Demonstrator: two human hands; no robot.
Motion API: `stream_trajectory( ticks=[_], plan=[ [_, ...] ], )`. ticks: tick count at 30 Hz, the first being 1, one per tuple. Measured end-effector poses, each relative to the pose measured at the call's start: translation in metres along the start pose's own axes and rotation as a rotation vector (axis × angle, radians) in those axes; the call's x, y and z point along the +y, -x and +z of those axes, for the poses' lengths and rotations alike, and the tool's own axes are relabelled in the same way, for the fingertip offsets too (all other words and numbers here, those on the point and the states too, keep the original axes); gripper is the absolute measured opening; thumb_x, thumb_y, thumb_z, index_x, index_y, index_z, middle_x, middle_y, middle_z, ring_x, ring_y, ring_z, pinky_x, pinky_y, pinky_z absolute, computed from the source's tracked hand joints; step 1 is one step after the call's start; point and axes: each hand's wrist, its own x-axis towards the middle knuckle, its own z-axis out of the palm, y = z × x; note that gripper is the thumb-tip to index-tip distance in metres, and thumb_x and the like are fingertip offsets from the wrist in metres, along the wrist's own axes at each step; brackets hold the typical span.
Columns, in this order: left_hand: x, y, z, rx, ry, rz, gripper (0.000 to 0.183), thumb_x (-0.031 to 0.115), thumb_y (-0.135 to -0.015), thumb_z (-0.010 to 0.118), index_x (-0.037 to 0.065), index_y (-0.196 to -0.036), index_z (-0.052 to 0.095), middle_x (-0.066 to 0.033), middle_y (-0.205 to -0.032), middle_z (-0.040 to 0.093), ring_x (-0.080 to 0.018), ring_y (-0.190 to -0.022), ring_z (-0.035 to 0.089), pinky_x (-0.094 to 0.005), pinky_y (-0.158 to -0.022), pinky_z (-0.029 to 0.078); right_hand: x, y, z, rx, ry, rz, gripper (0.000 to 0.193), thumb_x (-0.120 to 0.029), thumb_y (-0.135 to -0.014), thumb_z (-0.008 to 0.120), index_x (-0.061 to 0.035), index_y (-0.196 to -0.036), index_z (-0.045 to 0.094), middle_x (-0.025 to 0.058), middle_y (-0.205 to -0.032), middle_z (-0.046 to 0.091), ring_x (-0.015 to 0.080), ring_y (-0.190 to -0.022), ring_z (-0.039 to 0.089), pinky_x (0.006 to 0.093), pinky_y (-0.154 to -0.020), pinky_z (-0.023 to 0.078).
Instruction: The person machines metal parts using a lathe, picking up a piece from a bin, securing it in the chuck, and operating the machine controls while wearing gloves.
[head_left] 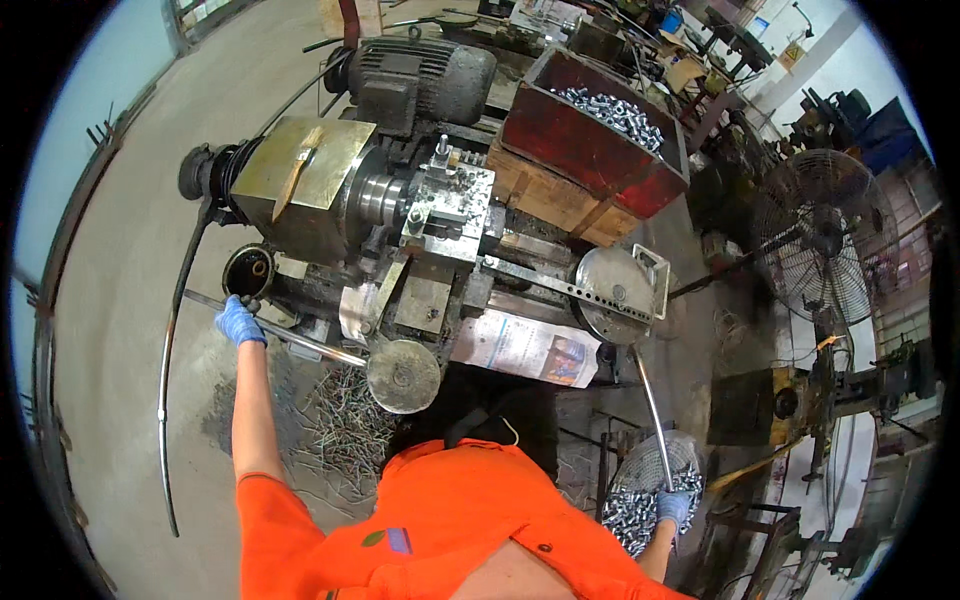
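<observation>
My left hand [241, 322], in a light blue glove, is closed around a long metal rod [312, 346] at the left of the lathe. The rod's right end reaches the round metal disc [403, 377]. Just above that hand is a dark round pot [248, 272] with a ring-shaped thing inside. At the lower right my right hand [673, 508], also gloved, grips the lower part of another metal rod [652, 405], which slants up toward the round plate [612, 290]. Beneath this hand is a mesh basket [690, 448] of small shiny metal parts.
The lathe's chuck [382, 200] and tool block [448, 215] lie ahead. A brush [298, 175] rests on the brass-coloured cover. A red bin [580, 140] of metal parts stands on a wooden crate [550, 200]. Metal shavings [345, 425] cover the floor; a large fan [828, 235] stands right.
</observation>
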Motion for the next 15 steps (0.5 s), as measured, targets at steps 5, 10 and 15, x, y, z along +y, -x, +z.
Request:
stream_trajectory(
  ticks=[5,10,15],
  plan=[
    [-0.007,-0.007,-0.001,0.014,-0.027,-0.007,0.01,0.003,-0.079,0.055,-0.007,-0.076,0.053,-0.0137,-0.062,0.059,-0.0187,-0.044,0.056,-0.0299,-0.041,0.05,0.029,-0.037,0.042,0.097,0.009,0.018,0.051,-0.046,-0.068,0.064,0.0017,-0.086,0.065,0.0261,-0.089,0.062,0.0384,-0.087,0.06,0.042,-0.079,0.048],
    [0.001,0.003,-0.001,0.037,-0.051,-0.023,0.011,0.003,-0.079,0.055,-0.007,-0.073,0.054,-0.0131,-0.062,0.059,-0.0185,-0.043,0.056,-0.0303,-0.04,0.05,0.012,-0.033,0.032,0.118,-0.142,-0.077,0.056,-0.048,-0.064,0.067,0.0022,-0.088,0.065,0.0248,-0.087,0.063,0.0375,-0.086,0.061,0.0406,-0.076,0.048],
    [0.012,0.009,0.007,0.023,-0.105,0.009,0.012,0.004,-0.081,0.054,-0.007,-0.075,0.054,-0.013,-0.061,0.059,-0.0187,-0.043,0.056,-0.0293,-0.037,0.048,-0.1,-0.018,0.02,0.416,-0.124,-0.361,0.052,-0.052,-0.07,0.061,-0.0068,-0.096,0.064,0.02,-0.091,0.063,0.036,-0.087,0.059,0.0414,-0.083,0.044]
  ],
)
